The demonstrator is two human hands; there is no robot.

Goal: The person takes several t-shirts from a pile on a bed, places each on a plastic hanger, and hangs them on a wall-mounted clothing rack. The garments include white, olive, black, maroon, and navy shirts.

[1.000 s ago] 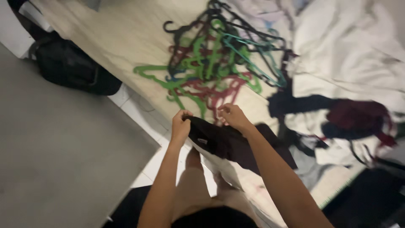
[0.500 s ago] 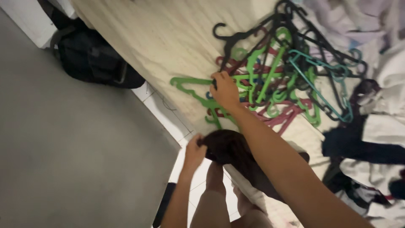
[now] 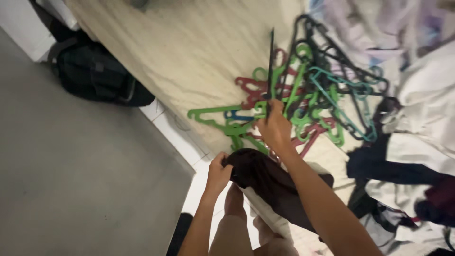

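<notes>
Lifted now, thin black plastic hanger (image 3: pixel 270 66) in right hand (image 3: pixel 274 129).

Black hanger (image 3: pixel 270 66) now lifted upright

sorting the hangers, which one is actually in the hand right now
The black hanger, lifted on edge above the pile in the right hand; the others lie flat.

- My right hand (image 3: pixel 275 129) closes around a thin dark hanger (image 3: pixel 270 66); its lower end is hidden in my fingers (image 3: pixel 269 124).
- The hanger pile (image 3: pixel 313 102) is motion-blurred, so single hangers are hard to separate.
- The dark garment (image 3: pixel 270 182) runs behind my right forearm.
- The heaped clothes (image 3: pixel 422 123) are cut off by the right edge.
</notes>
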